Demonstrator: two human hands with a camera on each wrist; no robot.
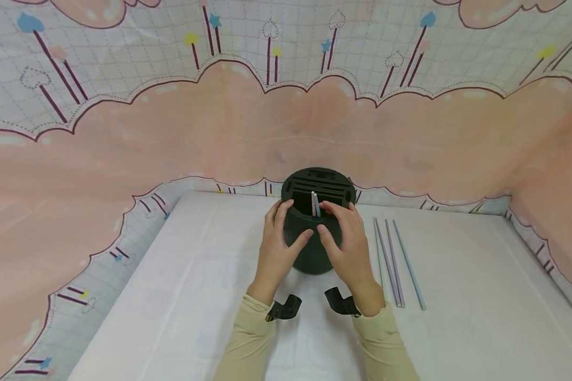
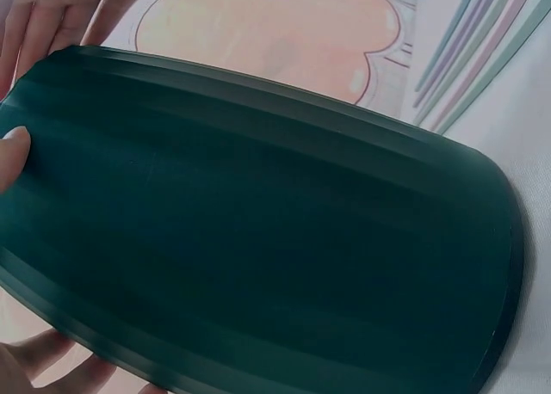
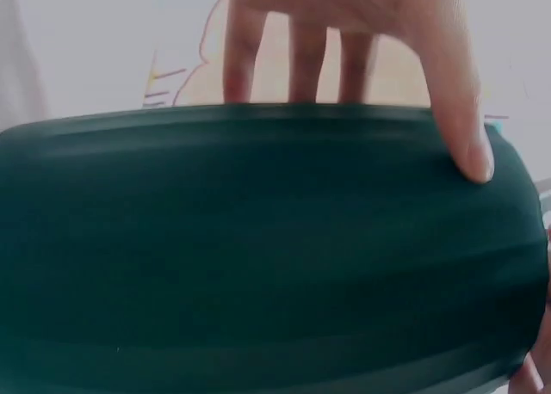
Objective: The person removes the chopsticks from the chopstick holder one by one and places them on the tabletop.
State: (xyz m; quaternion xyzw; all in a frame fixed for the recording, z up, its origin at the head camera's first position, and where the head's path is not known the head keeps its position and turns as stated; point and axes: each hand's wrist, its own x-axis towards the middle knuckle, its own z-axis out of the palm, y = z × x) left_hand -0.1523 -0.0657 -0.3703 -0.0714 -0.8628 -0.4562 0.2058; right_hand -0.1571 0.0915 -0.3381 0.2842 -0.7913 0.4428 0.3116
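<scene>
A dark green slotted knife block (image 1: 310, 254) stands on the white-covered table between both hands. Two pale chopsticks (image 1: 314, 205) poke up out of its front opening. My left hand (image 1: 278, 243) holds the block's left side near the top, its thumb toward the front face and its fingertips at the rim. On the other side, my right hand (image 1: 350, 243) grips the block, its index fingertip close beside the chopsticks. In the right wrist view, the right thumb (image 3: 469, 144) lies on the smooth green face while the other fingers pass behind the edge.
Several pastel chopsticks (image 1: 394, 264) lie lengthwise on the table to the right of the block. Behind it hangs a pink and white patterned cloth (image 1: 286, 132). Black wrist mounts (image 1: 286, 307) sit at both sleeve cuffs.
</scene>
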